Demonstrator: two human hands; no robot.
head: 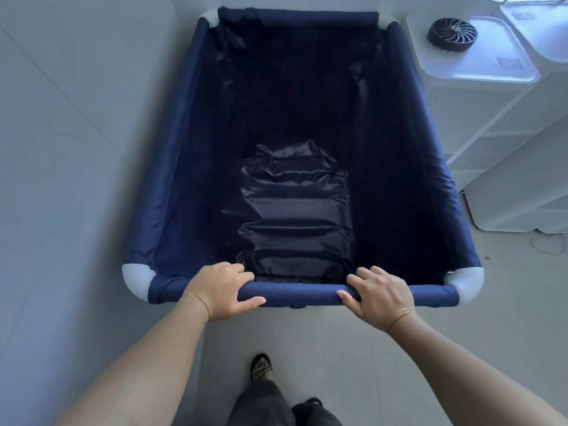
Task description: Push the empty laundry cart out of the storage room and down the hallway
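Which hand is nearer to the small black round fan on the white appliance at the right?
Right. The right hand grips the navy fabric-covered cart rail on the side of the small black round fan; the left hand grips the same rail farther away.

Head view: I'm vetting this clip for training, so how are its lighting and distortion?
Head view: wide-angle lens bows the laundry cart rails; its depths are near black, only the liner shows sheen; the white appliance is washed out; the left hand and right hand look sharp.
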